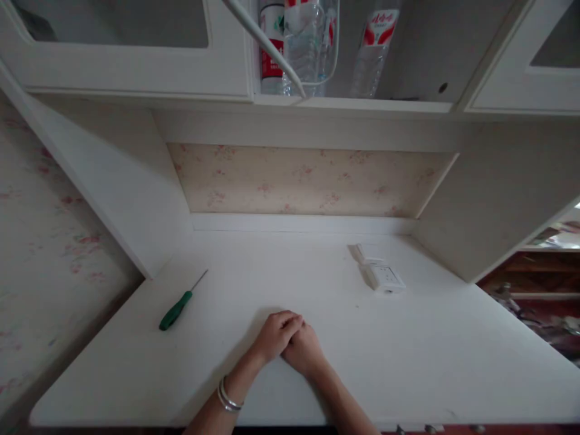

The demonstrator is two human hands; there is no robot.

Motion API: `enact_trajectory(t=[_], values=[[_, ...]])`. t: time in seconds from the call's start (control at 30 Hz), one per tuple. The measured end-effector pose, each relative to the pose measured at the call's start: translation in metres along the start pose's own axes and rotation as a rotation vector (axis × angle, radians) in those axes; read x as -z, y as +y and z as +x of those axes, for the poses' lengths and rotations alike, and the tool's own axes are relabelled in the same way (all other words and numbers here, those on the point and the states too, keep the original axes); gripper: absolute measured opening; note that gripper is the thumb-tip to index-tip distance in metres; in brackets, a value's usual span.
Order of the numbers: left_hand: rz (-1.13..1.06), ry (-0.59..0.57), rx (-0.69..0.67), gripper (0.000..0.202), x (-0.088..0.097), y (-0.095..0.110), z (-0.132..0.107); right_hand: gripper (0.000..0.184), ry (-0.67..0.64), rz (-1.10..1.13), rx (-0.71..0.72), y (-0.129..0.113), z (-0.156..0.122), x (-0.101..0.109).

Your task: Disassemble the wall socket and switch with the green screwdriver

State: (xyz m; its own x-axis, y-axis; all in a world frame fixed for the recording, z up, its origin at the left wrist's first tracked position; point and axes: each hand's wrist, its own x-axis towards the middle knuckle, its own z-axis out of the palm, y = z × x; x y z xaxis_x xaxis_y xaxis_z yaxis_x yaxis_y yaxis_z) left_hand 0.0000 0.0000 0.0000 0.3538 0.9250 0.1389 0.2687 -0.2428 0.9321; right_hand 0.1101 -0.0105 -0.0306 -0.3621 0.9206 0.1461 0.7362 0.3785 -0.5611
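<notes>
My left hand (pixel 275 332) and my right hand (pixel 304 347) rest together on the white tabletop (pixel 272 266), near its front edge. The left hand, with a silver bangle (pixel 228 397) on its wrist, lies folded against the right one. Both look closed, and no object shows in either. Part of the right hand's fingers is hidden under the left. Off to the left lies a screwdriver (pixel 176 311) with a green handle, its thin shaft angled toward the back. Toward the right rear is a white electrical socket (pixel 385 278), with another white piece (pixel 369 252) just behind it.
Overhead runs a white cabinet (pixel 140 72) with an open compartment holding clear plastic bottles (pixel 374 51) and a red-and-white can (pixel 272 51). A white cable (pixel 263 39) hangs across it. White side panels (pixel 122 175) flank the tabletop.
</notes>
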Motion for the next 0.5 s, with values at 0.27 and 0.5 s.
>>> enact_trajectory(t=[0.27,0.5], values=[[-0.002,-0.003,0.001,0.035,0.0,-0.001,0.0,0.034,-0.016,0.007,-0.012,-0.001,0.001,0.001],[-0.046,0.0,0.026,0.036,0.0,-0.001,0.0,0.034,-0.063,0.079,0.009,-0.006,0.0,0.015]])
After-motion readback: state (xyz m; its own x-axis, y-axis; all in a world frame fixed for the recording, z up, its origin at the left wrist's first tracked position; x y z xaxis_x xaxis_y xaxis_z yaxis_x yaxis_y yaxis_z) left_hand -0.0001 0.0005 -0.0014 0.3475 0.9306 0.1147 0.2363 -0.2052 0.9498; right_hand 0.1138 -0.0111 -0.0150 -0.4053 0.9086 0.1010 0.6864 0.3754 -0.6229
